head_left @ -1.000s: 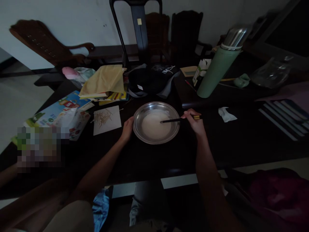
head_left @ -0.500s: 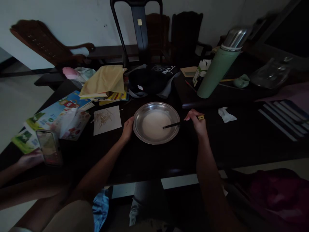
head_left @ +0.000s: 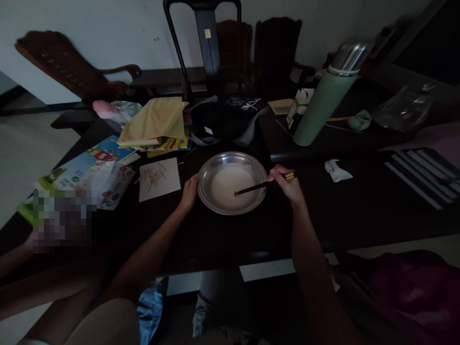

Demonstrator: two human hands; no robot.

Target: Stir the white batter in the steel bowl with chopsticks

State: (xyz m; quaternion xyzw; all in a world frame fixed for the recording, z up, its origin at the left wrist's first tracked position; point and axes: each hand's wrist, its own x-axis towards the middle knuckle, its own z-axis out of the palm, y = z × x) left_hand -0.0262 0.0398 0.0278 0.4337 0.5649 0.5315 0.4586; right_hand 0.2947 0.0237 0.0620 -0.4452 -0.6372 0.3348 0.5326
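Observation:
On the dark table in front of me sits a round metal bowl (head_left: 205, 195) with a pale, milky liquid (head_left: 230, 184) in it. My left hand (head_left: 189, 192) grips the bowl's left rim. At the right side, my right hand (head_left: 286, 183) is closed around black chopsticks (head_left: 253, 187) with gold-coloured ends; whether there is one or a pair is hard to tell. Their tips dip into the liquid near the middle of the bowl. Left of my left hand lies a white paper sheet (head_left: 168, 187) with a heap of thin sticks (head_left: 154, 176) on it.
A tall green thermos (head_left: 321, 105) stands behind on the right. A crumpled tissue (head_left: 338, 171) lies right of my right hand. Behind the bowl are a dark bag (head_left: 223, 120) and a yellow-covered stack (head_left: 154, 122). Another person's arm (head_left: 16, 254) reaches in at left, its hand pixelated.
My right hand has moved left toward the bowl, and the chopsticks' tips have shifted left through the liquid. My left hand and the bowl are nearly unmoved.

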